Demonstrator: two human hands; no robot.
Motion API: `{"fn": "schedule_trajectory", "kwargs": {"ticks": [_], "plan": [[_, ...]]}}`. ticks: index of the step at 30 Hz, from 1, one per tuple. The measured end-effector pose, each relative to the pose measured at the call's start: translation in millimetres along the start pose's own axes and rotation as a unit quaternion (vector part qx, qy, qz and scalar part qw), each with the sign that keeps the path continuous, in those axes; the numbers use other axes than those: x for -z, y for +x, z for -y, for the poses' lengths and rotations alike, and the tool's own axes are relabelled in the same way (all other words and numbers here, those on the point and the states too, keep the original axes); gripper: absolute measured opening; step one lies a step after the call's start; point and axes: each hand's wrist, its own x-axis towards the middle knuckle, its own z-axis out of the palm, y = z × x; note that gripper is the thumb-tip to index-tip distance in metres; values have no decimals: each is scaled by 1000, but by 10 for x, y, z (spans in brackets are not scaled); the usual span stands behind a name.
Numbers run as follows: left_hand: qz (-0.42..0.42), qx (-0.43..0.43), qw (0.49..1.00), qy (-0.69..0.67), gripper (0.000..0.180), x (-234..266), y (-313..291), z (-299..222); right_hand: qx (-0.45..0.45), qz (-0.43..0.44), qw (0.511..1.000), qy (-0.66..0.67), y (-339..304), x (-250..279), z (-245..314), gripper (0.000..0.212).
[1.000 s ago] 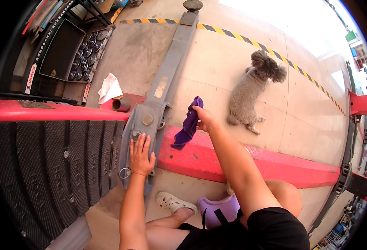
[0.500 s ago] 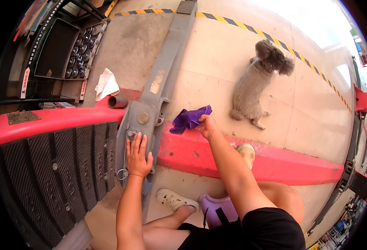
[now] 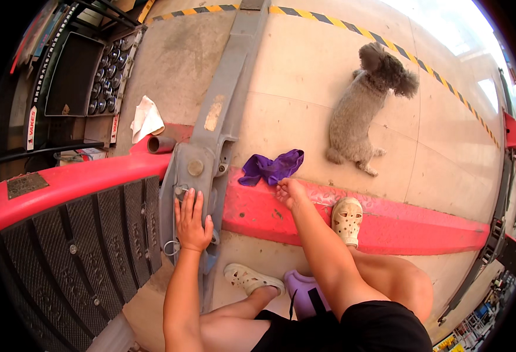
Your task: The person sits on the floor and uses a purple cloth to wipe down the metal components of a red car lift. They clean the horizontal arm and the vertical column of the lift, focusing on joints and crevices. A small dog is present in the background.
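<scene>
My left hand (image 3: 193,227) lies flat with fingers spread on the grey steel pivot end of a lift arm (image 3: 198,185). My right hand (image 3: 292,193) is above the red beam (image 3: 258,211), its fingers loosely curled and nothing seen in them. Just beyond those fingertips lies a crumpled purple cloth (image 3: 270,169), partly on the beam's far edge and partly on the floor. Whether the fingertips still brush the cloth cannot be made out. A round bolt head (image 3: 195,168) and a wire ring (image 3: 172,247) sit on the arm near my left hand.
A grey curly-haired dog (image 3: 360,114) stands on the tiles beyond the beam. Left are a black ribbed ramp plate (image 3: 85,246), a short pipe (image 3: 161,144), a white rag (image 3: 147,119) and a tray of round metal parts (image 3: 112,73). A purple seat (image 3: 305,296) is below me.
My right hand has drawn back toward me from the purple cloth, which now lies more spread out. My left hand stays on the lift arm. My right foot shows more on the beam.
</scene>
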Motion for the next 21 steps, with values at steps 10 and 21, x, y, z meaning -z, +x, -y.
{"fn": "schedule_trajectory", "kwargs": {"ticks": [10, 21], "plan": [[7, 10, 1000, 11, 68, 9, -103, 105, 91, 203, 951, 215, -1249, -682, 324, 17], [6, 2, 1000, 2, 69, -1, -64, 90, 268, 268, 920, 102, -906, -934, 446, 16]]}}
